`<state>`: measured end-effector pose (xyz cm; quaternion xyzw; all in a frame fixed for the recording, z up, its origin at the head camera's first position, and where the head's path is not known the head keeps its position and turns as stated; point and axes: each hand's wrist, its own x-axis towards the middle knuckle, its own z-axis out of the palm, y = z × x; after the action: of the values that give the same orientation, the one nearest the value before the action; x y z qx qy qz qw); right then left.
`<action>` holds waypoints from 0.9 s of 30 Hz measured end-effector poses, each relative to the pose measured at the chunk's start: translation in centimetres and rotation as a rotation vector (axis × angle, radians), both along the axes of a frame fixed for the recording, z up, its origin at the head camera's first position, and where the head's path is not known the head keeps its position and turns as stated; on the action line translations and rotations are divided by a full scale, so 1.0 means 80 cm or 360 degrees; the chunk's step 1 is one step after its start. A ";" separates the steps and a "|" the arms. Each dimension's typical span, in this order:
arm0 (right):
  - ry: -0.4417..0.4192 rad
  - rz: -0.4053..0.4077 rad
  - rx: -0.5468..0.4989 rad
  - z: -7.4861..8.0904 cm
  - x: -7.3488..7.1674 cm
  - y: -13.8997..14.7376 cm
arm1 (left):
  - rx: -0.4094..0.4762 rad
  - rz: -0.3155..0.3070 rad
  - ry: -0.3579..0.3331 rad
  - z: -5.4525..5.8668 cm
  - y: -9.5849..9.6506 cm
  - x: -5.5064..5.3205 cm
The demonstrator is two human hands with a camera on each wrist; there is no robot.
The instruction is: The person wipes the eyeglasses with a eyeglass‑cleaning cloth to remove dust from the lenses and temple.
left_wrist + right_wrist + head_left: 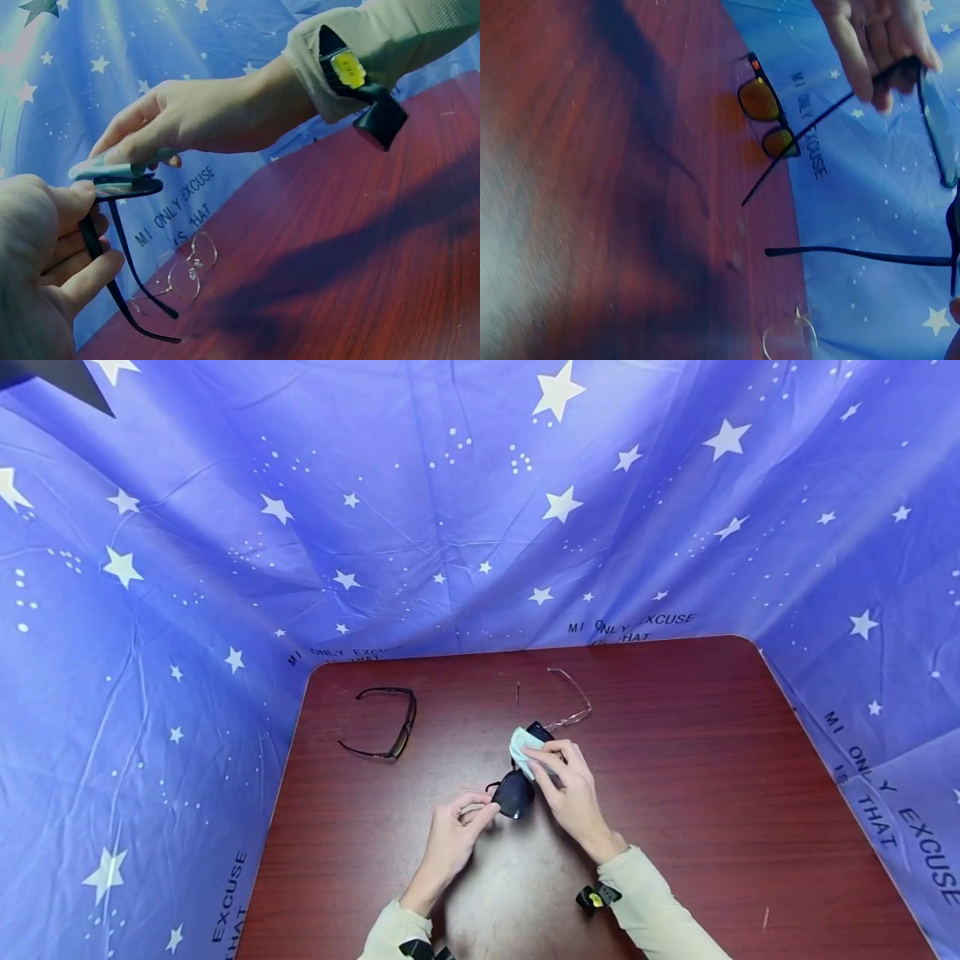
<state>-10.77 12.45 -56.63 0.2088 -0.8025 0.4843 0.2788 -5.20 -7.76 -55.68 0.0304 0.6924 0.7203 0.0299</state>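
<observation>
Sunglasses (pixel 514 795) with a black frame are held up over the desk (pixel 675 760), slanting from seven o'clock to one o'clock as the head view shows them, their two arms unfolded and hanging down. The left hand (pixel 457 831), at eight o'clock, pinches the frame at its near corner by the hinge. The right hand (pixel 573 789), at four o'clock, pinches a pale cloth (pixel 522 752) against the far part of the frame.

The likeliest trouble is twisting: the left hand grips only one end, so a firm push near the other could turn the frame in those fingertips, strain the bridge or bend the hinge. If that pinch loosens, the sunglasses could drop and scratch on the desk. Should the cloth bunch up or slip, bare fingertips could smear a lens; grit caught in it could mark the surface, though whether any is there I cannot tell.

Clear glasses (pixel 573 718) lie near one o'clock, just past the far lens. A swing or lowering that way could knock them, because the hanging arms of the sunglasses reach below the hands. Dark glasses with yellow lenses (pixel 408 725) lie well apart at ten o'clock, so a bump there seems less likely
</observation>
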 end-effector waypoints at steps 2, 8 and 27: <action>-0.0012 0.0002 0.0034 0.001 -0.005 0.005 | 0.0019 -0.0042 0.0040 -0.001 -0.001 0.002; -0.0042 -0.0169 0.0068 0.004 -0.021 0.020 | 0.0015 -0.0094 0.0192 -0.006 -0.007 0.006; 0.0078 -0.0029 0.0014 -0.002 -0.001 0.005 | 0.0005 -0.0081 0.0219 -0.006 -0.009 0.006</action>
<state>-10.84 12.84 -56.82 0.2146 -0.7994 0.4730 0.3019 -4.73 -8.47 -56.15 0.0974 0.6908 0.7165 0.0005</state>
